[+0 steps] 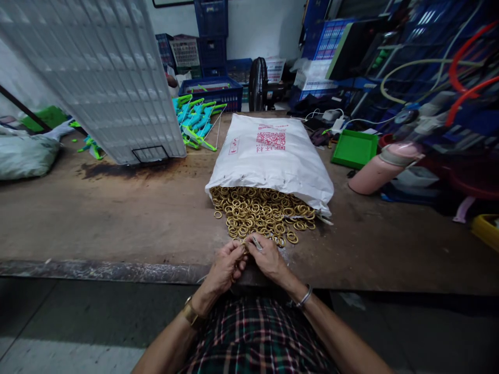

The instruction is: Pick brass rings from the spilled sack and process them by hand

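Dozens of brass-coloured rings (255, 210) spill from the near, open end of a white printed sack (273, 150) onto the wooden tabletop (156, 223), in the head view. Just nearer than that pile, at the table's near edge, the left hand (227, 265) and right hand (267, 258) meet. The left fingertips pinch a ring; the right thumb and fingers close on a small pale metal piece (256, 242) beside it. Right of the sack lie a green tray (354, 148) and a pink bottle (384, 167); teal-and-lime plastic hangers (198, 123) lie on its far left.
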Motion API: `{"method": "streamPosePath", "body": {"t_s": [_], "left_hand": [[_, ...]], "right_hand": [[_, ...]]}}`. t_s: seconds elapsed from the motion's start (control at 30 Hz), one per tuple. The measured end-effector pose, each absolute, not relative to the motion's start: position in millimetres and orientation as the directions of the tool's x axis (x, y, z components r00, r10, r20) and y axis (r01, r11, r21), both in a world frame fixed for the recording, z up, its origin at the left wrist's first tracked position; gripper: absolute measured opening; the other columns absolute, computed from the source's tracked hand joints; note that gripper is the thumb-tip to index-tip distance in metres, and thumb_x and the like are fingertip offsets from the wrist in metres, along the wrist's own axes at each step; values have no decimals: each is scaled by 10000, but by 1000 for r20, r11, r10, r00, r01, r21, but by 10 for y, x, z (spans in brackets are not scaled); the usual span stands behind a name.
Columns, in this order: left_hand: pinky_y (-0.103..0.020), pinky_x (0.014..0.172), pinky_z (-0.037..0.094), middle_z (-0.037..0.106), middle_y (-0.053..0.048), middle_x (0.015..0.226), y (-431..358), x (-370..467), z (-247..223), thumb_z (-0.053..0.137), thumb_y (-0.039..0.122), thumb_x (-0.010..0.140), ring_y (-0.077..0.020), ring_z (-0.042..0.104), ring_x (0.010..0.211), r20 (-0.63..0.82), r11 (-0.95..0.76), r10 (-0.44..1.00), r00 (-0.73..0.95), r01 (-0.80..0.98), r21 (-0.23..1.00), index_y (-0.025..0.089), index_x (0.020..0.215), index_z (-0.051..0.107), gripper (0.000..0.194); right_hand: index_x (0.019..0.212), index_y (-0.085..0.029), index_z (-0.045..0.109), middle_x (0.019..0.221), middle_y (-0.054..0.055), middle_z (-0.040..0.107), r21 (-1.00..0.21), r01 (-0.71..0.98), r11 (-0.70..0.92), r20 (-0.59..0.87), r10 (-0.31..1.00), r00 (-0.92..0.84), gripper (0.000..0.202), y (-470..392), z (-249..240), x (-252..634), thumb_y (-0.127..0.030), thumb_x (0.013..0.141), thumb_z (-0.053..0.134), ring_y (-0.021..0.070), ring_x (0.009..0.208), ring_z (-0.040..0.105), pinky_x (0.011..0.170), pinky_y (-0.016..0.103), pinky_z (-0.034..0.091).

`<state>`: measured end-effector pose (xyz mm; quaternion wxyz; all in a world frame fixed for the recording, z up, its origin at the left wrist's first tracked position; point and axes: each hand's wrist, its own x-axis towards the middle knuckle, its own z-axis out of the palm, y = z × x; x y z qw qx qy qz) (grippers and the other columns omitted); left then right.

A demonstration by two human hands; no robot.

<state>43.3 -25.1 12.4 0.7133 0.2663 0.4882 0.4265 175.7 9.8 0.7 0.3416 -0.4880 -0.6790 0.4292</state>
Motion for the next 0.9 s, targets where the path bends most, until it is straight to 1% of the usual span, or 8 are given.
{"method": "streamPosePath", "body": {"t_s": [0.1,0.17,0.27,0.37,0.47,0.67,0.77,0.9], "left_hand": [[-147,330,156,456,81,529,-250,460,130,601,494,699,-23,288,350,-442,450,892,93,-278,849,186,811,477,350],[-162,357,188,430,88,485,-242,467,116,575,484,727,-31,271,353,-368,365,930,21,-187,912,179,796,501,321],[-180,448,291,474,57,511,-228,470,93,575,413,749,-56,370,440,-192,189,980,-55,-51,981,159,745,556,255],[-198,514,336,537,28,574,-225,479,93,559,362,766,-78,427,511,-105,105,994,-32,-3,994,160,713,575,210],[-195,477,305,513,34,569,-232,487,102,543,373,776,-67,385,480,-141,141,989,34,-8,990,158,700,561,228],[-167,356,203,455,72,565,-244,475,121,544,494,742,-29,295,370,-380,401,913,148,-158,902,186,798,488,318],[-154,324,191,430,83,532,-245,466,146,535,528,731,-30,292,348,-414,435,898,152,-147,889,193,806,472,349],[-146,322,201,432,80,539,-248,465,174,548,538,717,-24,293,351,-423,444,893,151,-150,883,186,783,459,369]], "right_hand": [[715,-182,543,669,-17,549,-932,343,117,32,970,-243,169,108,29,1736,-316,786,469,111,643,484,631,228,376],[661,-184,511,613,-28,516,-951,308,33,-35,976,-214,224,108,16,1724,-367,786,475,104,594,458,583,219,367],[601,-189,460,502,-46,434,-966,205,-155,-203,949,-240,359,83,-38,1706,-480,808,422,80,454,365,453,203,303],[620,-192,453,467,-62,395,-955,99,-281,-297,916,-268,395,57,-98,1695,-542,799,410,62,378,280,384,197,227],[617,-190,454,462,-68,379,-957,93,-276,-291,916,-276,371,68,-135,1703,-520,788,439,61,386,276,388,195,227],[626,-180,472,560,-53,423,-970,198,-138,-185,952,-243,237,133,-143,1735,-376,759,477,83,524,363,504,203,312],[627,-179,470,574,-53,410,-965,242,-100,-160,957,-242,223,137,-119,1737,-363,752,469,90,555,361,534,212,313],[641,-177,479,587,-50,418,-969,233,-87,-149,953,-264,235,124,-91,1730,-383,754,463,94,570,363,544,216,313]]}}
